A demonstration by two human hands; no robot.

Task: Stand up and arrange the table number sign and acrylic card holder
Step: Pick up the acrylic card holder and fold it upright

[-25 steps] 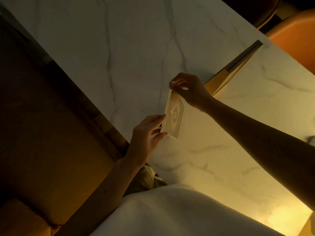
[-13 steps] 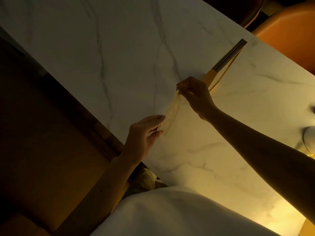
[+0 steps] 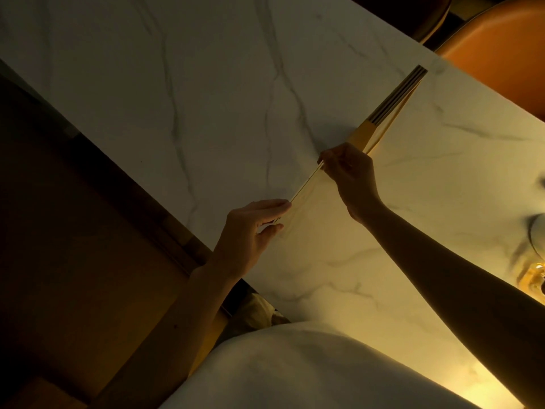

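No legible text (holder edge-on)

Marble table w/ prob. upright menu stack.

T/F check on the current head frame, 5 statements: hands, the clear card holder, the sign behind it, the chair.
1. Both hands hold the acrylic card holder. True: the left hand pinches its near end, the right hand its far end.
2. The holder shows its printed face to the camera. False: it is seen edge-on, as a thin line.
3. The table number sign lies beyond the right hand on the marble table. True.
4. The left hand rests flat on the table. False: its fingers grip the holder.
5. The orange chair sits at the near left. False: it is at the far right.
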